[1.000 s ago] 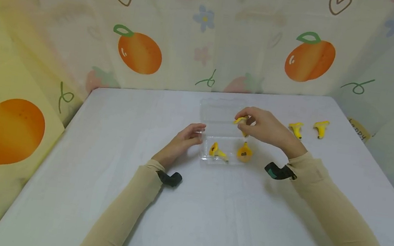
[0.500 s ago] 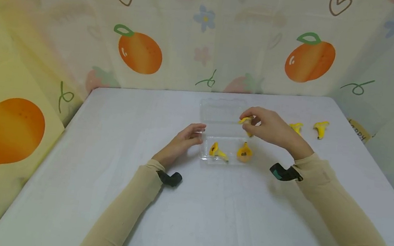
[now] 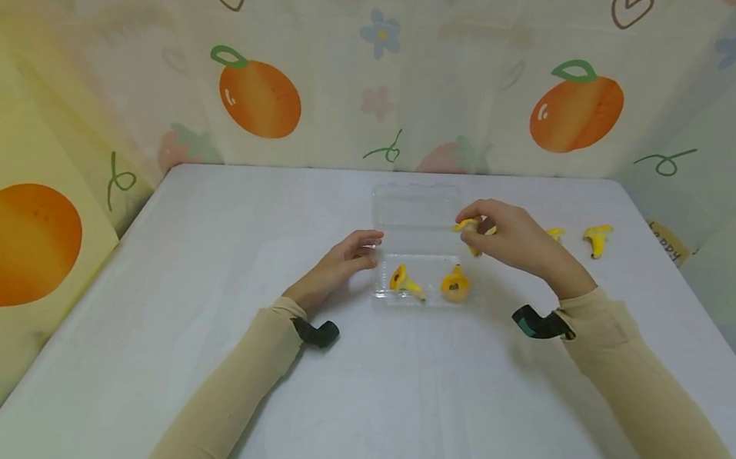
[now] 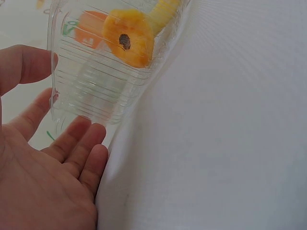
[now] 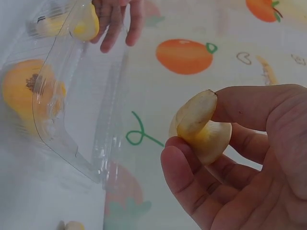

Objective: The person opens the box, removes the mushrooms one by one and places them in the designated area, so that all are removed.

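My right hand (image 3: 513, 239) pinches a yellow trumpet-shaped mushroom (image 3: 469, 227) between thumb and fingertips, raised beside the right edge of the clear plastic box's lid. In the right wrist view, the held mushroom's pale stem end (image 5: 197, 112) shows. The box (image 3: 433, 263) lies with its lid (image 3: 413, 206) folded back. Inside are two more mushrooms: one on its side (image 3: 406, 284) at left, one with its round cap (image 3: 455, 286) showing at right. The thumb and fingertips of my left hand (image 3: 334, 265) touch the box's left edge; its other fingers lie relaxed below.
Two further yellow mushrooms lie at the table's far right: one in plain sight (image 3: 595, 240), one partly behind my right hand (image 3: 554, 233). A white cloth covers the table (image 3: 250, 384). A printed curtain (image 3: 336, 47) stands behind it.
My right hand has drifted a little to the right with the mushroom, and now covers more of the nearer loose mushroom. The left hand and the box have stayed in place.
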`<state>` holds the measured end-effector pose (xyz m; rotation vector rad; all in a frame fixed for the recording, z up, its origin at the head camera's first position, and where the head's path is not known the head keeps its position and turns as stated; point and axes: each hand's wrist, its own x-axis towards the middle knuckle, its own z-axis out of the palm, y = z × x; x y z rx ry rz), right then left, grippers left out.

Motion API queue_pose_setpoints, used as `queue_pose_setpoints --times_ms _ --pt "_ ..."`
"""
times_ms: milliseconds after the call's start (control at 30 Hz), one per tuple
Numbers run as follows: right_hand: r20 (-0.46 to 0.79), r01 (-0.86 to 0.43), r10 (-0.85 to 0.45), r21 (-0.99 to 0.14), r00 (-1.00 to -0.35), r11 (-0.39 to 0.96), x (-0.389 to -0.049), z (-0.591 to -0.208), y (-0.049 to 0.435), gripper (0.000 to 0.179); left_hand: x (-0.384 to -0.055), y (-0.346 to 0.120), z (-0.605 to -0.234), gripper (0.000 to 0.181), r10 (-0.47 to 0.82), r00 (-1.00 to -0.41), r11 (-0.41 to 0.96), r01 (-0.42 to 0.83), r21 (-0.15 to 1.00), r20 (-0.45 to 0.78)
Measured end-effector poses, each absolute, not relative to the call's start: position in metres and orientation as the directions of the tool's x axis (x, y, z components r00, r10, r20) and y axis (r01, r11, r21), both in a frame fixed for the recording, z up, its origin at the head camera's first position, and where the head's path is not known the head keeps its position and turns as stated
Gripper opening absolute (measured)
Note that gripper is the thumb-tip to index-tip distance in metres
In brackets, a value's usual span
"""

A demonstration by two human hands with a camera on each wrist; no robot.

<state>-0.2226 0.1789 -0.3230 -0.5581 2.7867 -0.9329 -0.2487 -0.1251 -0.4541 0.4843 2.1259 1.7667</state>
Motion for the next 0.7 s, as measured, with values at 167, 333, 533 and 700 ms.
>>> queue_pose_setpoints --times_ms 167,333,533,700 --pt "-0.023 -0.299 -0.392 -0.608 -0.919 0.736 -0.2225 -0.3227 0.18 0.029 -0.2481 -0.1254 -0.4527 0.056 0.461 -0.887 0.173 0.048 0.984 -0.038" --pt "-0.026 -0.29 -0.382 -0.606 -0.924 0.741 -0.2205 -0.3217 0.1823 0.029 -0.2466 -0.1251 -0.4512 0.056 0.46 -0.887 0.178 0.046 0.983 -0.042" --pt "-0.017 -0.287 -0.373 -0.605 -0.928 0.742 -0.2192 -0.3214 0.1864 0.028 -0.2459 -0.1248 -0.45 0.056 0.458 -0.888 0.177 0.048 0.983 -0.04" --pt "-0.016 -0.285 -0.37 -0.608 -0.929 0.741 -0.2191 -0.3215 0.189 0.028 -0.2463 -0.125 -0.4514 0.055 0.456 -0.889 0.174 0.041 0.984 -0.043"
